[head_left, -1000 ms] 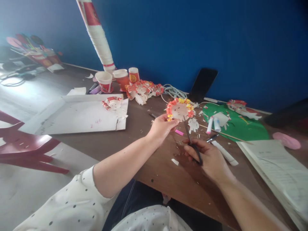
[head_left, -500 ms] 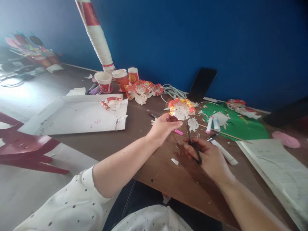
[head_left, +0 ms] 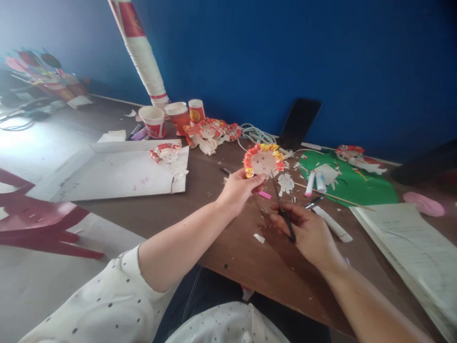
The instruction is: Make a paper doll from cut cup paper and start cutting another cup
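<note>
A red chair (head_left: 39, 224) stood at far left beside the brown table (head_left: 228, 257). A white board (head_left: 117, 169) lay on the table, with paper cups (head_left: 167, 116) behind it near the blue wall. The left hand (head_left: 239, 188) pinched the lower edge of a round paper face (head_left: 264, 161) with curled red and yellow fringe, holding it upright just above the table. The right hand (head_left: 303, 231) was curled around the handles of black scissors (head_left: 282, 205), blades nearly together, tips pointing up at the paper face's lower edge. Paper scraps (head_left: 260, 238) lay below. Farther right lay glue sticks (head_left: 316, 183) on a green sheet (head_left: 352, 186), then printed papers (head_left: 410, 247).
</note>
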A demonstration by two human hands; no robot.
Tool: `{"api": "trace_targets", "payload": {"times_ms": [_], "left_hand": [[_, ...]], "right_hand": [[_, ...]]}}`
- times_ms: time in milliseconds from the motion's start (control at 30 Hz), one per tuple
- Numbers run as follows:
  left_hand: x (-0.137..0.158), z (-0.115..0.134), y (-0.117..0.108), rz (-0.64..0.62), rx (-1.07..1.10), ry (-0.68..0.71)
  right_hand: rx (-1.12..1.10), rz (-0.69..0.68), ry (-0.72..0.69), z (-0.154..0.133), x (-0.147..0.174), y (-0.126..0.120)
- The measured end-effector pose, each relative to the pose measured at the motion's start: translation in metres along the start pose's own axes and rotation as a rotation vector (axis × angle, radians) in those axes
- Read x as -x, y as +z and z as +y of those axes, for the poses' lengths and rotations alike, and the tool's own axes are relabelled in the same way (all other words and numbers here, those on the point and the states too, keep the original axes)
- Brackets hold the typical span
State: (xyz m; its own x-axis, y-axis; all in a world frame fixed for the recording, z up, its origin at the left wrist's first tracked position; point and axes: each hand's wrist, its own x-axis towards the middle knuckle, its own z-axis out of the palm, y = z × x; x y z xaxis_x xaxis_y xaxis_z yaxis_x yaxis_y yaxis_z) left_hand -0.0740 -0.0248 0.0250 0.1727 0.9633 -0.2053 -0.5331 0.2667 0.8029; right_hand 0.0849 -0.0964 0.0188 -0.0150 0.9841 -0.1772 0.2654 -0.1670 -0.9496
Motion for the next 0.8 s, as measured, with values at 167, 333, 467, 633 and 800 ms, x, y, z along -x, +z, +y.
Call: {"api": "trace_targets", "payload": {"times_ms": [167,333,467,633,800], "left_hand": [[0.0002,-0.0002,0.0022,0.038,-0.034,0.021],[0.0013,0.0001,0.0033,0.026,-0.043,0.022],[0.0028,0.0007,0.0046,0.034,-0.046,0.030],[0.0039,0.0014,0.0050,0.050,-0.074,0.053],[0.0043,0.0000,0.0043,0.022,-0.083,0.051]], "right_hand": [[-0.031,-0.027,0.016,-0.0042,0.0006,0.0013],[-0.037,-0.035,0.024,-0.0048,0.0007,0.0022],[-0.041,-0.029,0.029,-0.0046,0.0001,0.0028],[-0.039,-0.027,0.030,-0.0052,-0.0005,0.0032],[-0.012,-0.014,0.000,-0.0053,-0.0009,0.0029]]}}
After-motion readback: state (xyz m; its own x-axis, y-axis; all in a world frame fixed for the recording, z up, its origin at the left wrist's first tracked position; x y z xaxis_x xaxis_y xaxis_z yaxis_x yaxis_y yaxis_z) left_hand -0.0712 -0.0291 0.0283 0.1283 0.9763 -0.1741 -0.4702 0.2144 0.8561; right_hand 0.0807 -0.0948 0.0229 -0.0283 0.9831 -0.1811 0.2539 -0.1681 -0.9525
